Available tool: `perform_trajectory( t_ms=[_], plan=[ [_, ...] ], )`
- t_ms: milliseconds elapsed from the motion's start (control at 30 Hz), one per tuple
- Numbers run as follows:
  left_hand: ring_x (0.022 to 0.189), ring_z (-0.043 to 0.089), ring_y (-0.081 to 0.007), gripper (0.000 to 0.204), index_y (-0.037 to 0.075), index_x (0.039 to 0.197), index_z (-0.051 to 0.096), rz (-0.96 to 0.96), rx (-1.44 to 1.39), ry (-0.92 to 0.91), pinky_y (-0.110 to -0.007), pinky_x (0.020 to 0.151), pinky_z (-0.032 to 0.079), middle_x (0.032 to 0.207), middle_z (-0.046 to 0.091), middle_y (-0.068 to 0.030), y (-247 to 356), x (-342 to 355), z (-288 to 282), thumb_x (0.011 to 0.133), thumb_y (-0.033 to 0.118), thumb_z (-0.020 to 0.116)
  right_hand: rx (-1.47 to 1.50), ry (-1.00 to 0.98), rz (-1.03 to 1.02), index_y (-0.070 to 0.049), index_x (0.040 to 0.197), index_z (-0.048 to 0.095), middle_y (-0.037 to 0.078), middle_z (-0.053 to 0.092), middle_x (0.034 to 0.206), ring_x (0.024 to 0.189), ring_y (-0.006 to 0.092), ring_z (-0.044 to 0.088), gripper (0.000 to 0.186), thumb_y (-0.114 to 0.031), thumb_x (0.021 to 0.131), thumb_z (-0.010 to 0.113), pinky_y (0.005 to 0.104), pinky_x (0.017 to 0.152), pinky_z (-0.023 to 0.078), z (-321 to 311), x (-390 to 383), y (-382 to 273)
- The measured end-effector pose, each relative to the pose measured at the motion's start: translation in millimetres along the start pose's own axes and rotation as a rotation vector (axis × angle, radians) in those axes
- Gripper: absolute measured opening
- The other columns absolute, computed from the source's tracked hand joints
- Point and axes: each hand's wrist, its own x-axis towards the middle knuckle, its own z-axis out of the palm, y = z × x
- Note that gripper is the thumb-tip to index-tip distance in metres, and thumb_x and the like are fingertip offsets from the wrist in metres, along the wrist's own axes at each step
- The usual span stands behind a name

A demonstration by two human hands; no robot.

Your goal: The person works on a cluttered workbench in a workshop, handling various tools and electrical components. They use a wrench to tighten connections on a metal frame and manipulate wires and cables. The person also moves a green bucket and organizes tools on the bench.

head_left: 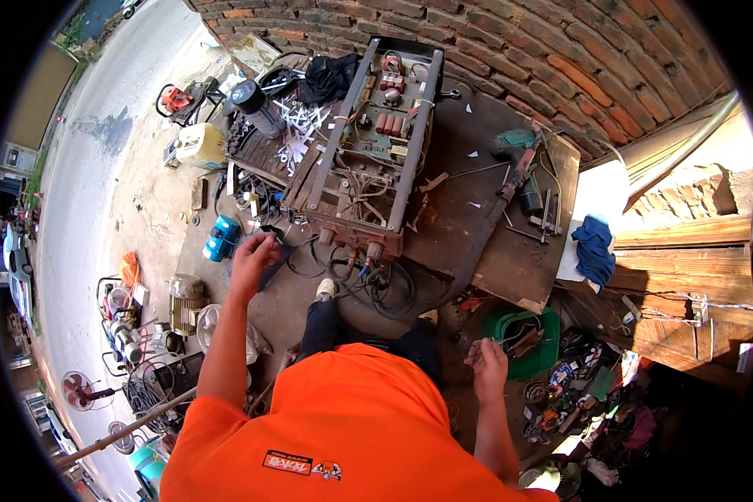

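Open-topped electrical unit [381, 146]; grey-railed, wire-filled

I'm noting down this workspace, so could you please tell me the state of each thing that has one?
Machine: open, insides exposed
Left hand: curled, grip unclear
Right hand: curled, grip unclear
Green bin: open, holding things
Drill: lying down
Blue cloth: crumpled
Black cloth: bunched up
Fan: spinning or still, unclear

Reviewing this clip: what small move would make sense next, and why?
Probably bring the right hand forward to the opened metal unit: its wires lie exposed ahead of the person, while that hand hangs back, nearer the green bin in this view. The left hand is also apart from the unit.
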Motion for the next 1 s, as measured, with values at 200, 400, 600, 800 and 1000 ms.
perform_trajectory(
  t_ms=[200, 400, 600, 800, 1000],
  plan=[
    [0.113, 0.050, -0.0159, 0.047, 0.004, 0.118, 0.056, 0.286, -0.031, -0.524, -0.031, 0.092, 0.040, 0.120, 0.057, -0.0060, 126.0, 161.9, 58.4, 0.098, 0.042, 0.038, 0.054, 0.460, 0.030, 0.000, 0.091, 0.059, 0.006, 0.058, 0.075, 0.067, 0.0171, 0.056, 0.029, -0.029, 0.092, 0.055, 0.0321, 0.060, 0.044, 78.1, -98.1, 86.6],
    [0.119, 0.046, -0.0231, 0.063, 0.002, 0.123, 0.054, 0.286, -0.119, -0.574, -0.033, 0.097, 0.035, 0.126, 0.054, -0.0112, 143.3, 284.4, 176.2, 0.095, 0.054, 0.035, 0.123, 0.721, 0.111, -0.004, 0.088, 0.059, 0.006, 0.057, 0.070, 0.059, 0.0179, 0.056, 0.031, -0.035, 0.090, 0.057, 0.0312, 0.054, 0.045, 101.1, -206.8, 174.1],
    [0.100, 0.056, -0.0239, 0.052, 0.003, 0.114, 0.057, 0.062, -0.130, -0.585, -0.032, 0.089, 0.039, 0.113, 0.061, -0.0082, 141.1, 358.7, 211.2, 0.095, 0.046, 0.035, 0.252, 1.085, 0.280, -0.010, 0.080, 0.056, 0.003, 0.053, 0.059, 0.046, 0.0160, 0.052, 0.030, -0.039, 0.089, 0.057, 0.0290, 0.043, 0.043, 123.6, -293.4, 273.3],
    [0.092, 0.055, -0.0181, 0.037, 0.006, 0.108, 0.059, 0.027, 0.050, -0.827, -0.032, 0.083, 0.042, 0.102, 0.062, -0.0036, 136.4, 354.5, 210.2, 0.095, 0.032, 0.036, 0.141, 1.057, 0.546, -0.007, 0.082, 0.058, 0.002, 0.054, 0.064, 0.053, 0.0126, 0.054, 0.031, -0.036, 0.091, 0.054, 0.0272, 0.046, 0.041, 198.8, -357.7, 332.4],
    [0.077, 0.057, -0.0195, 0.033, 0.008, 0.102, 0.059, 0.004, -0.039, -0.771, -0.035, 0.069, 0.047, 0.088, 0.062, -0.0044, 144.7, 313.5, 207.3, 0.093, 0.034, 0.041, 0.187, 1.066, 0.599, -0.006, 0.085, 0.059, 0.001, 0.056, 0.067, 0.053, 0.0101, 0.050, 0.032, -0.036, 0.092, 0.053, 0.0252, 0.046, 0.037, 229.9, -379.5, 370.6]
  ],
)
